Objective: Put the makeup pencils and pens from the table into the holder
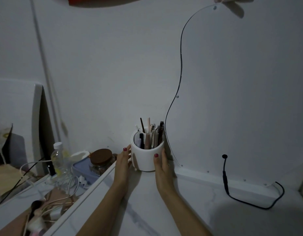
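Left forearm and right forearm reach forward, bare and roughly parallel. Left hand: fingers extended, thumb raised, laid against the left side of the holder. Right hand: thumb on the holder front, fingers wrapped round its right side.

The plain white round holder has black, brown, pale pink and silver makeup pencils and pens in it. The white stone table has faint grey wavy lines. The nails on the left hand and right hand are dark red. The thin cable is black, the round jar lid brown
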